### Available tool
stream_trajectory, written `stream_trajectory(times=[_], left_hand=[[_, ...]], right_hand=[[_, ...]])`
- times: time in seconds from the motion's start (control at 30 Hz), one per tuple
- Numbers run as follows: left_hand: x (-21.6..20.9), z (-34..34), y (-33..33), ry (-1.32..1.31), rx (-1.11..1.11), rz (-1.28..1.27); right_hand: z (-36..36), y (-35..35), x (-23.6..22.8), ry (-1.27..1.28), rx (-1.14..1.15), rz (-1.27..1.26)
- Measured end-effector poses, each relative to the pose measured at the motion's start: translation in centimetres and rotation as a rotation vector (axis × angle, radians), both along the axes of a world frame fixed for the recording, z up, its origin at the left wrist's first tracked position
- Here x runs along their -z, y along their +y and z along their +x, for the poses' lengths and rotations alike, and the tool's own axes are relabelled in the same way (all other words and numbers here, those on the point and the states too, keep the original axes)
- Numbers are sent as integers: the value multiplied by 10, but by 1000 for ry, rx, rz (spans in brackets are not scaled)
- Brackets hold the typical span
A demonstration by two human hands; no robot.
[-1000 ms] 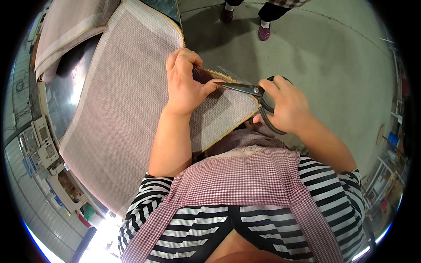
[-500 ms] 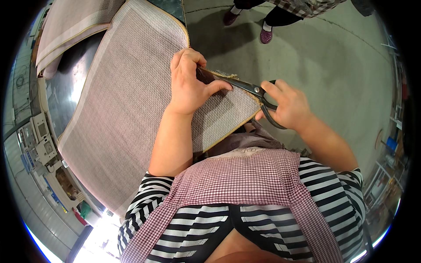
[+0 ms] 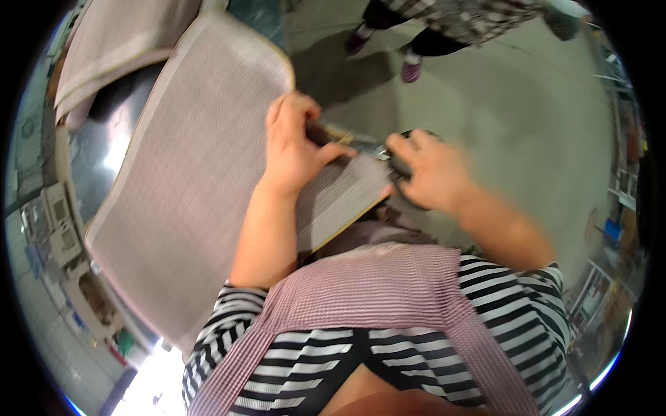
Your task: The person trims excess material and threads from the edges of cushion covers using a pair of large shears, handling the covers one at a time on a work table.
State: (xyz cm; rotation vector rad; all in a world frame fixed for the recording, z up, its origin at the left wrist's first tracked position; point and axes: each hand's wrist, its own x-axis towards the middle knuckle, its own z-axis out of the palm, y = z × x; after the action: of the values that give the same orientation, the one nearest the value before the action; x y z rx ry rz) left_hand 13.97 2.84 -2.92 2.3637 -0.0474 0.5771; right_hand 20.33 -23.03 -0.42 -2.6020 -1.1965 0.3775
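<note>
A large pale woven mat with a yellowish edge lies spread in front of me, its near right corner hanging toward my body. My left hand pinches the mat's right edge, fingers curled over it. My right hand, blurred by motion, grips the dark handles of a pair of scissors. The scissor blades point left to the mat's edge, just under my left fingers. I wear a striped shirt and a checked pink apron.
A second folded mat lies at the top left. A shiny metal surface shows beside it. Another person's legs and shoes stand on the grey floor at the top. Shelves of goods line the right side.
My right hand and the scissors have moved left, closer to my left hand. The view has shifted, and the other person has stepped further into view.
</note>
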Motion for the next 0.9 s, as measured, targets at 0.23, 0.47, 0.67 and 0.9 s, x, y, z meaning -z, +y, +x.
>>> stream_trajectory(times=[0.23,0.47,0.67,0.9], left_hand=[[0,-21,8,76,-108,-60],[-2,-23,6,65,-99,-11],[-4,-26,7,77,-58,-1],[-14,-25,5,97,-95,-22]], right_hand=[[-7,19,15,68,-94,127],[-21,12,28,199,44,212],[-26,8,48,385,108,425],[-24,-1,30,209,113,491]])
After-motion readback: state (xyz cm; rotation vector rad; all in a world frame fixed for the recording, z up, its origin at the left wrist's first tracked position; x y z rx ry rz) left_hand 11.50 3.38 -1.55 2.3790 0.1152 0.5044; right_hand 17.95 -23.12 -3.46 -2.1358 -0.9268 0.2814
